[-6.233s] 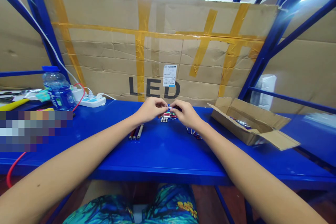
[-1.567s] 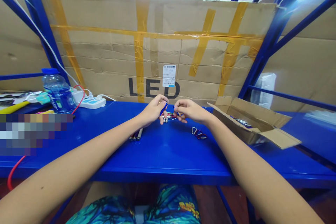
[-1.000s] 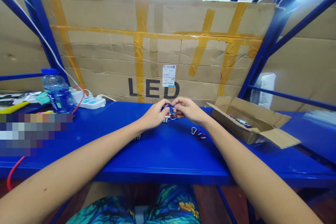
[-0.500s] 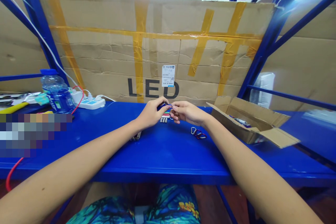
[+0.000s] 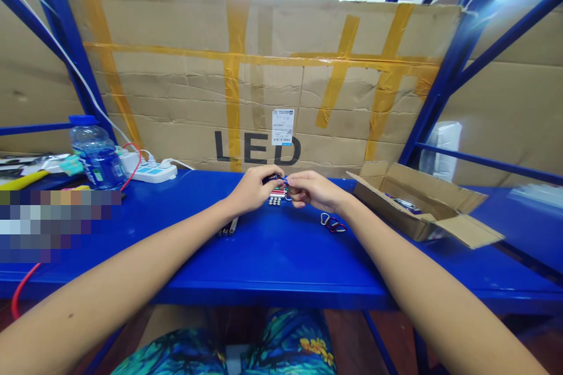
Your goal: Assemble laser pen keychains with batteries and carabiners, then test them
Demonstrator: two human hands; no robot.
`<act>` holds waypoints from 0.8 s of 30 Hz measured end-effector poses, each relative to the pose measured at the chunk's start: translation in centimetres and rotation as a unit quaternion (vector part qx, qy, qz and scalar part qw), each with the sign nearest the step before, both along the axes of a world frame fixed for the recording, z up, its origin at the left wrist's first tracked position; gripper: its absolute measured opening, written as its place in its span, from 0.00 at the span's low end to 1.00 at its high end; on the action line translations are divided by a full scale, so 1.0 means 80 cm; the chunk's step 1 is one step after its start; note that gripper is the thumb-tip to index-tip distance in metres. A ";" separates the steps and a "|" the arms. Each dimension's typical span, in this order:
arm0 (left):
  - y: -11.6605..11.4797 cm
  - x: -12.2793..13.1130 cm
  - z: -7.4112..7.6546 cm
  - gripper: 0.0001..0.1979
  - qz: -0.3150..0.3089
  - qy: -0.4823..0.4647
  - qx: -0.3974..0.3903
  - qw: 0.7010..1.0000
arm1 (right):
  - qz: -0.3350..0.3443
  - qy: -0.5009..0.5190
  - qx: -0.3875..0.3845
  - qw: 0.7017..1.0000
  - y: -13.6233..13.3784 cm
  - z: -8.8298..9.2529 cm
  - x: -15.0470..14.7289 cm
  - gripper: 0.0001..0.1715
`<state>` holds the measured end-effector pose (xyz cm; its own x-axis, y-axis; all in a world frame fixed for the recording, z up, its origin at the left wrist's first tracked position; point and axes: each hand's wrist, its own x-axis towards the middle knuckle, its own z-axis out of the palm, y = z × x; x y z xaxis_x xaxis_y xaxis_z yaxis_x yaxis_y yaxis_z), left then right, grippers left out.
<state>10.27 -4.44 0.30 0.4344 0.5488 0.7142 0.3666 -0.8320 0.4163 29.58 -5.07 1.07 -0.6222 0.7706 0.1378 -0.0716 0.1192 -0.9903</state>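
Note:
My left hand (image 5: 253, 188) is closed around a small dark, shiny object (image 5: 273, 177), mostly hidden by the fingers. Thumb and forefinger of my right hand (image 5: 314, 190) pinch a thin blue piece (image 5: 285, 181) against its end; its kind is too small to make out. Just beneath the hands lie small silver round pieces (image 5: 275, 201) in rows and some coloured tubes (image 5: 278, 193), partly covered. Several carabiners (image 5: 333, 223), silver, red and purple among them, rest near my right wrist. Dark slim tubes (image 5: 229, 227) show behind my left forearm.
An open cardboard box (image 5: 396, 211) with small items inside stands at the right. On the left are a blue-capped bottle (image 5: 97, 155) and a white power strip (image 5: 153, 172) with cords. A large cardboard sheet (image 5: 185, 94) backs the blue table (image 5: 281, 269).
My right hand's fingers have curled in more tightly around the blue piece. My left hand has stayed almost in place; the things on the table have not moved.

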 end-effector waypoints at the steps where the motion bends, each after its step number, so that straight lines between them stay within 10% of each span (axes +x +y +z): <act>1: 0.000 0.000 0.000 0.04 -0.001 0.003 0.002 1.000 | -0.006 0.000 0.003 1.000 0.000 -0.001 -0.002 0.16; 12: 0.003 0.001 0.002 0.07 0.046 0.028 0.011 0.998 | -0.116 -0.053 0.105 0.986 0.008 -0.004 -0.011 0.12; 19: -0.003 0.005 -0.006 0.21 0.045 0.051 -0.019 0.997 | -0.274 -0.215 0.247 0.904 0.021 -0.005 -0.007 0.11; 24: -0.005 0.009 -0.010 0.12 0.028 0.043 -0.016 0.999 | -0.299 -0.275 0.338 0.849 0.011 -0.003 -0.014 0.13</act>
